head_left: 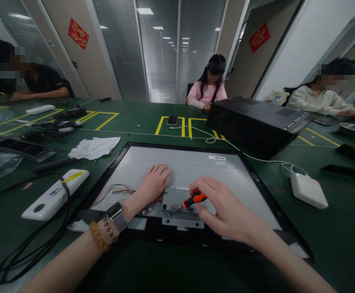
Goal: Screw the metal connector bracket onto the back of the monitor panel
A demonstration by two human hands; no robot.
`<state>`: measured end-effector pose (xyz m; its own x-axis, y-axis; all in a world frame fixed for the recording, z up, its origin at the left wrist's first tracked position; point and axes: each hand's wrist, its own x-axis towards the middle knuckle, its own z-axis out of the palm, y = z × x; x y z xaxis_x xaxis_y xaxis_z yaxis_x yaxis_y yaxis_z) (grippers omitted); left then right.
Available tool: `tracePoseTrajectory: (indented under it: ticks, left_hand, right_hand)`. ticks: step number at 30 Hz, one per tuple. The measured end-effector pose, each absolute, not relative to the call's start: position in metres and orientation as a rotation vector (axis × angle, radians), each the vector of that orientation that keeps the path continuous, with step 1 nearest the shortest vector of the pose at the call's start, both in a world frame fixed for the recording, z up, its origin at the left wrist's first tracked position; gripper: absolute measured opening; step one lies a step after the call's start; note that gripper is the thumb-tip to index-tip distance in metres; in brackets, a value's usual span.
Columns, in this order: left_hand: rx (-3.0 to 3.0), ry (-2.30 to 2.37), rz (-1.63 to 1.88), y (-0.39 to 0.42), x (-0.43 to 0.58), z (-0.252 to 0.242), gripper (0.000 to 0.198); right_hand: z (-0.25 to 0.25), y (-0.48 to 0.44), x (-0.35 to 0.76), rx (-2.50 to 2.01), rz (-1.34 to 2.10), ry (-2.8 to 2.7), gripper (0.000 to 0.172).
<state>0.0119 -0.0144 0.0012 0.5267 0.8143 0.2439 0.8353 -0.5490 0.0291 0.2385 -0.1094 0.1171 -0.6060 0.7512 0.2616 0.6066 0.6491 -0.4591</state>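
A flat display panel [192, 167] with a grey metal back and black frame lies on the green table before me. My right hand [223, 207] grips an orange-and-black screwdriver [195, 198], its shaft slanting down to the left over a metal bracket [180, 223] at the panel's near side. Whether the tip touches a screw is too small to tell. My left hand [153, 182] rests flat on the panel, fingers stretched out, just left of the bracket. Thin coloured wires [116, 190] run over the panel beside my left wrist.
To the left lie a white device [55, 195], black cables [27, 248] and a crumpled white cloth [95, 147]. A large black box [253, 122] stands behind right, with a white charger [308, 190] and phone [172, 120] nearby. Several people sit around the table.
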Motion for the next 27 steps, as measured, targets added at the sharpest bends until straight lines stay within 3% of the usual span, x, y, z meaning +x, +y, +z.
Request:
tracePoseTrajectory:
  ticks: [1,5,7,12,16,21,25,27]
  left_hand:
    - [-2.666,-1.44,-0.353,-0.014,0.012,0.001,0.034]
    - [-2.67,-1.443,-0.366,-0.015,0.011,0.002,0.034]
    - [-2.678,-1.447,-0.379,-0.015,0.011,0.002,0.033]
    - [-2.671,-1.443,-0.376,-0.015,0.011,0.001,0.033]
    - [-2.68,-1.44,-0.378,-0.015,0.011,0.001,0.033]
    - [-2.663,-1.427,-0.393,-0.015,0.011,0.001,0.033]
    - [-2.671,-1.426,-0.387,-0.015,0.011,0.001,0.034]
    - [-2.673,-1.42,-0.4,-0.014,0.01,0.0,0.033]
  right_hand:
    - [0.116,-0.109,0.238,-1.092,0.399,-2.448,0.011]
    - [0.109,-0.105,0.235,-1.251,0.02,-2.471,0.029]
    - [0.105,-0.103,0.235,-1.27,-0.064,-2.468,0.029]
    - [0.108,-0.105,0.235,-1.18,0.245,-2.377,0.015]
    - [0.114,-0.11,0.234,-1.164,0.466,-2.32,0.023]
    - [0.113,-0.109,0.233,-1.171,0.283,-2.388,0.016]
    - [0.109,-0.107,0.233,-1.313,0.042,-2.46,0.031]
    - [0.108,-0.107,0.232,-1.313,0.044,-2.482,0.029]
